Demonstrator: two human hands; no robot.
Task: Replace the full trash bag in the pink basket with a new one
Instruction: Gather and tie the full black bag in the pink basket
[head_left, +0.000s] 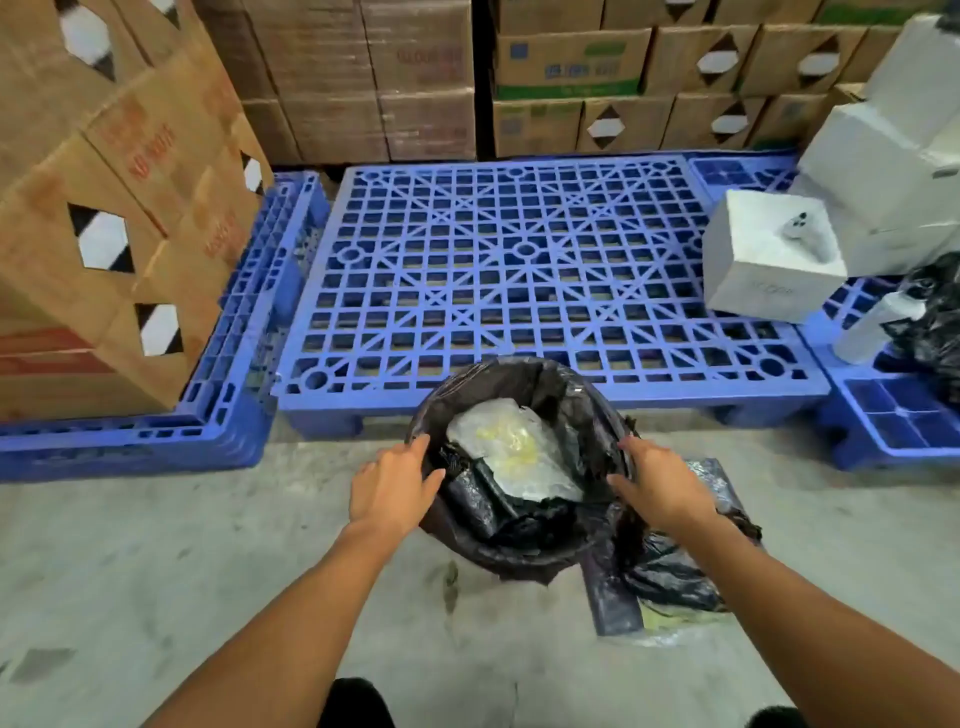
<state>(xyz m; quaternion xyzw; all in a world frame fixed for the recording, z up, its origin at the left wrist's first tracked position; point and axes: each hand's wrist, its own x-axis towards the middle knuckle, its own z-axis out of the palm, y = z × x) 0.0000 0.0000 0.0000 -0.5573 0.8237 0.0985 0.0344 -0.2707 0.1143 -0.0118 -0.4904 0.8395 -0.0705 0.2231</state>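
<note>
A round basket stands on the concrete floor, lined with a black trash bag (524, 374) that drapes over its rim and hides the basket's colour. Inside lie clear and yellowish plastic waste (511, 447) and dark wrappers. My left hand (392, 486) rests on the bag at the left rim, fingers curled over the edge. My right hand (657, 491) touches the bag at the right rim in the same way. Whether either hand grips the plastic is not clear. A heap of folded black bags (670, 577) lies on the floor just right of the basket.
A blue plastic pallet (519, 270) lies right behind the basket. Cardboard boxes (119, 218) are stacked at left and along the back. White boxes (769, 254), a white bottle (878, 325) and a black bag (935, 322) sit on pallets at right.
</note>
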